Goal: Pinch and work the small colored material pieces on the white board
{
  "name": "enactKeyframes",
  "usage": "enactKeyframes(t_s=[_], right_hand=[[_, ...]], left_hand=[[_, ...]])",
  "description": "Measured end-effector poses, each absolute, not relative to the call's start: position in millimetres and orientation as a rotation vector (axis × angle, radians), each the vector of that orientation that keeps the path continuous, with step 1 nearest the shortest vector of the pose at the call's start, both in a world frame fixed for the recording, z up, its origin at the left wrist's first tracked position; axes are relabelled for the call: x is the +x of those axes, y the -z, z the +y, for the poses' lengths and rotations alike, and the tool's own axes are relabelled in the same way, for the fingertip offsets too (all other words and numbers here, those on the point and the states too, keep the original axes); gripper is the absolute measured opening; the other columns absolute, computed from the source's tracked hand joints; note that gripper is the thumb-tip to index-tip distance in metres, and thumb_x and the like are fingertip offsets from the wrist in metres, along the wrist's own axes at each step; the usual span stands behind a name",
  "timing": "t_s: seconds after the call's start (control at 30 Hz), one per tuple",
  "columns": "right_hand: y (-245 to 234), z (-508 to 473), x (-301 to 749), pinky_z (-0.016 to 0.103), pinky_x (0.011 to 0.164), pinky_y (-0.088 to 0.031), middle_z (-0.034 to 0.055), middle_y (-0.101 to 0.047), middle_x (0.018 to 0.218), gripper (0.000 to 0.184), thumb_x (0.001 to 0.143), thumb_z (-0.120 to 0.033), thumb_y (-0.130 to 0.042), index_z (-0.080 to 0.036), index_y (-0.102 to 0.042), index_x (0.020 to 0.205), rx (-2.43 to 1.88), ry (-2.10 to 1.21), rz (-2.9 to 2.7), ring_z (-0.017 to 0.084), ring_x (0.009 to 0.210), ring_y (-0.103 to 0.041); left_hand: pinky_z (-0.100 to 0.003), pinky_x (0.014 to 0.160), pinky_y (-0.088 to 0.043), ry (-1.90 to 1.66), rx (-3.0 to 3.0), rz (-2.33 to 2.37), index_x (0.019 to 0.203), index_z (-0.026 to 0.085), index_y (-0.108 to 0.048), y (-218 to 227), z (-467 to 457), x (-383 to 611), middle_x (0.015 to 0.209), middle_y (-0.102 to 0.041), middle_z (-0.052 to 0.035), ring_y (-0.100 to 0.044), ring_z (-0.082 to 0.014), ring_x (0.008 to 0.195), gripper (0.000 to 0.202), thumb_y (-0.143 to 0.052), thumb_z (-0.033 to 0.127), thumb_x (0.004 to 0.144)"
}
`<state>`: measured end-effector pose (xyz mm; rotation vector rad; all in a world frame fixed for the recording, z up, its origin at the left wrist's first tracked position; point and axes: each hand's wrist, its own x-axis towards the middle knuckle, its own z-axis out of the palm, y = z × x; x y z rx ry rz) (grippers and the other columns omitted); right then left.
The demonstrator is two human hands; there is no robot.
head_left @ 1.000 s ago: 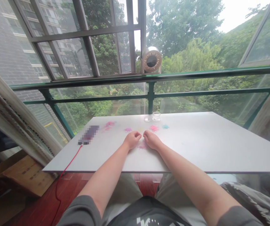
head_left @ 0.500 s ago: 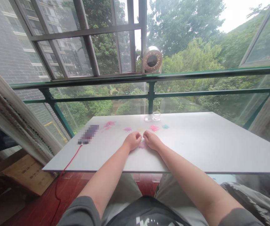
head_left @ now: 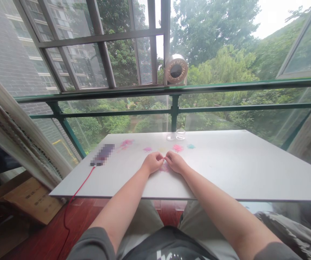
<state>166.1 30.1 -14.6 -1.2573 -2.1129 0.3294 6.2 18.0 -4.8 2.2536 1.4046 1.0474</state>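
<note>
In the head view, the mauve-pink cluster [head_left: 164, 167] of small pieces lay on the white table [head_left: 239, 173] right in front of you, between your wrists and just under your hands, which partly hid it. Your left hand [head_left: 152, 162] was at the left side of that cluster and your right hand [head_left: 175, 161] at its right side. Both had their fingers curled in, with thumb and finger brought together, and the fingertips met or nearly met just beyond the cluster. Whether you pinched some tiny piece there could not be told; it was too small to make out.

Farther from you than the cluster came a pale yellow patch [head_left: 162, 149], just past your fingertips. Beyond the cluster and to its right lay a hot-pink pile [head_left: 178, 148], close to your right hand, and then a teal pile [head_left: 191, 146]. Beyond it and to its left were a purple pile [head_left: 147, 149] and, well apart, a pink scatter [head_left: 126, 143]. Two clear dishes [head_left: 180, 135] stood farthest beyond the cluster. Well to its left lay a pixelated phone [head_left: 102, 155] with a red cable [head_left: 83, 183].
</note>
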Motion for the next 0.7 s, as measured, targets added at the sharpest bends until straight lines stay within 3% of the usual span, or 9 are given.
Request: enactKeyframes(t_s=[0.7], right_hand=[[15.5, 29.9, 166.8, 0.023, 0.062, -0.033, 0.0036, -0.058, 0.077, 0.013, 0.081, -0.019, -0.039, -0.017, -0.051, 0.084, -1.278, -0.321, -2.140, 0.014, 0.069, -0.049]], left_hand=[[-0.024, 0.065, -0.045, -1.054, 2.221, 1.423, 0.071, 0.016, -0.060, 2.7, 17.6, 6.3, 0.071, -0.063, -0.0015, -0.056, -0.0128, 0.068, 0.012, -0.052, 0.024, 0.069]])
